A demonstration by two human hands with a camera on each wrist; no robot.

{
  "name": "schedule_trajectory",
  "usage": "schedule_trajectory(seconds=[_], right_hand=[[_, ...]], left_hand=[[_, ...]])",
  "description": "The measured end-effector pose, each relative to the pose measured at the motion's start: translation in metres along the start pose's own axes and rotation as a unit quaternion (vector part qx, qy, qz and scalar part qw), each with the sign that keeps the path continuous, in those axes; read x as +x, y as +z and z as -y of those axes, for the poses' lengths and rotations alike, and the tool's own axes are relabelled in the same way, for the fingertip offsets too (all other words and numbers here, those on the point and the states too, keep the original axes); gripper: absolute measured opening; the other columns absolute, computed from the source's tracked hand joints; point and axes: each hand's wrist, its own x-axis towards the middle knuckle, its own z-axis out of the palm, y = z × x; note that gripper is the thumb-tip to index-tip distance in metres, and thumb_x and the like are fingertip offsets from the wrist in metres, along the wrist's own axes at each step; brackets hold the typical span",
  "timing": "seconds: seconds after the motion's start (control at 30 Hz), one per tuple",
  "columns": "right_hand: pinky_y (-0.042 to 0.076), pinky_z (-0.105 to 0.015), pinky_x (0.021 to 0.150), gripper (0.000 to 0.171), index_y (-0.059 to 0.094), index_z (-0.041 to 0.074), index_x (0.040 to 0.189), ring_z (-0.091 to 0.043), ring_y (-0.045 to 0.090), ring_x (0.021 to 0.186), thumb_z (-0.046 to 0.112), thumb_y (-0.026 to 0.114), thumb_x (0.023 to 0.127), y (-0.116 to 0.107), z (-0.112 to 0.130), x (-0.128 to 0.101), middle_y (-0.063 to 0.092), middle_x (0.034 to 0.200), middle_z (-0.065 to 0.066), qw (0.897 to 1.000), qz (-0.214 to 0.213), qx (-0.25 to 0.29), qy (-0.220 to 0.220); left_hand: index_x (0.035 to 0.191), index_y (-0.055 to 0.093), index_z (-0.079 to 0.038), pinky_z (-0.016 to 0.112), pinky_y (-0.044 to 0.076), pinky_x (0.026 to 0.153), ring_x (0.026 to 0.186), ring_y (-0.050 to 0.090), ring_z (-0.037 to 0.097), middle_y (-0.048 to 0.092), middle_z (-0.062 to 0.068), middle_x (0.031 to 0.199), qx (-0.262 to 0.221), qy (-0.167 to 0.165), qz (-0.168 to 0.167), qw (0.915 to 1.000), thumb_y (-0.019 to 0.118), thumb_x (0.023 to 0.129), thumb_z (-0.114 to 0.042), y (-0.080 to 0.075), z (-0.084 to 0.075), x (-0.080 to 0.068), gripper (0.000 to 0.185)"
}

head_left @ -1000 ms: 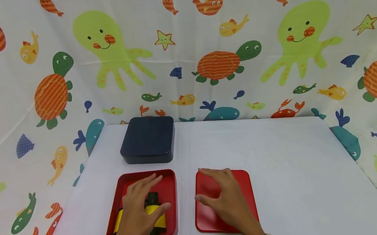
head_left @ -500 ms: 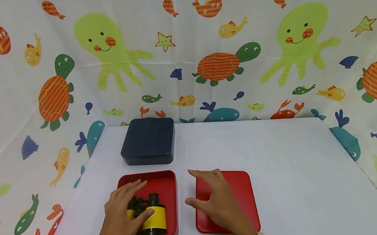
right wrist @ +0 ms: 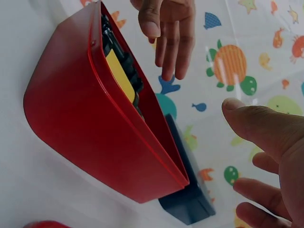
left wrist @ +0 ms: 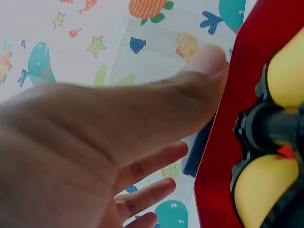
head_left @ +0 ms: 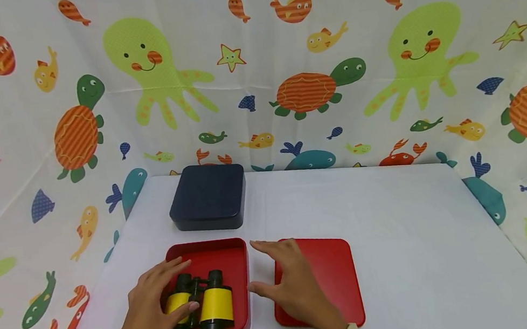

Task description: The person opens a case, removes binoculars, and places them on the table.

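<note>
Black-and-yellow binoculars (head_left: 216,306) lie inside an uncovered red box (head_left: 239,259) at the left front of the table. Over the box's left side hovers my left hand (head_left: 150,310), its thumb and fingers spread and holding nothing. In the left wrist view the thumb (left wrist: 156,104) is near the red wall. My right hand (head_left: 294,283) is just right of the box, fingers apart, with nothing between them. Part of the flat red lid (head_left: 337,275) is hidden behind that hand. The right wrist view shows the box's red outer wall (right wrist: 90,109) apart from the fingers.
Behind the red box stands a closed dark navy box (head_left: 207,198). A white cloth (head_left: 400,246) covers the table. Upright behind it hangs a curtain (head_left: 252,68) printed with sea animals.
Both hands have moved left. My left hand went from above the binoculars to the box's left side, uncovering them. My right hand came from over the lid towards the box's right edge.
</note>
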Motion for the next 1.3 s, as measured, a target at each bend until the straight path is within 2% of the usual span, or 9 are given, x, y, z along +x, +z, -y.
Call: schedule_trajectory(seconds=[0.1, 0.23, 0.4, 0.63, 0.93, 1.3], right_hand=[[0.061, -0.036, 0.091, 0.078, 0.056, 0.043, 0.152, -0.007, 0.050, 0.127, 0.052, 0.089, 0.082, 0.003, 0.001, 0.002, 0.064, 0.147, 0.016, 1.000, 0.007, 0.003, -0.001], [0.061, -0.037, 0.092, 0.079, 0.057, 0.038, 0.153, -0.009, 0.052, 0.129, 0.057, 0.086, 0.082, 0.008, 0.001, 0.004, 0.063, 0.150, 0.015, 1.000, 0.014, -0.006, -0.009], [0.059, -0.033, 0.090, 0.083, 0.056, 0.035, 0.154, -0.010, 0.052, 0.124, 0.048, 0.091, 0.080, 0.015, 0.004, 0.007, 0.063, 0.151, 0.012, 0.999, 0.032, -0.018, -0.014], [0.057, -0.030, 0.091, 0.080, 0.058, 0.031, 0.153, -0.012, 0.052, 0.121, 0.046, 0.090, 0.081, 0.027, 0.006, 0.009, 0.064, 0.150, 0.009, 0.998, 0.049, -0.013, -0.031], [0.056, -0.023, 0.088, 0.079, 0.059, 0.034, 0.152, -0.008, 0.050, 0.115, 0.045, 0.091, 0.081, 0.038, 0.012, 0.013, 0.064, 0.151, 0.008, 0.997, 0.073, -0.013, -0.013], [0.052, -0.019, 0.085, 0.071, 0.063, 0.034, 0.149, -0.005, 0.046, 0.109, 0.041, 0.091, 0.084, 0.052, 0.011, 0.017, 0.066, 0.147, 0.011, 0.995, 0.096, -0.009, -0.018]], left_hand=[[0.152, 0.059, -0.024, 0.087, 0.023, 0.109, 0.148, 0.033, 0.049, 0.053, 0.016, 0.159, -0.005, -0.003, 0.005, 1.0000, 0.097, 0.075, -0.034, -0.001, 0.004, -0.001, 0.086], [0.152, 0.058, -0.024, 0.089, 0.023, 0.108, 0.147, 0.034, 0.050, 0.052, 0.018, 0.159, 0.001, -0.010, 0.012, 0.9999, 0.097, 0.074, -0.035, -0.003, 0.011, -0.002, 0.088], [0.153, 0.058, -0.025, 0.089, 0.023, 0.107, 0.147, 0.033, 0.052, 0.050, 0.019, 0.160, 0.012, -0.016, 0.019, 0.9996, 0.096, 0.074, -0.037, -0.004, 0.017, -0.002, 0.088], [0.151, 0.059, -0.024, 0.089, 0.021, 0.108, 0.147, 0.033, 0.053, 0.050, 0.020, 0.160, 0.014, -0.025, 0.025, 0.9993, 0.098, 0.071, -0.031, -0.003, 0.023, -0.001, 0.089], [0.150, 0.061, -0.025, 0.090, 0.020, 0.109, 0.147, 0.033, 0.055, 0.051, 0.022, 0.159, 0.014, -0.041, 0.036, 0.9984, 0.098, 0.071, -0.030, -0.001, 0.029, 0.001, 0.087], [0.149, 0.063, -0.025, 0.089, 0.022, 0.110, 0.147, 0.035, 0.053, 0.054, 0.021, 0.158, 0.014, -0.047, 0.043, 0.9979, 0.097, 0.073, -0.032, 0.002, 0.032, 0.002, 0.084]])
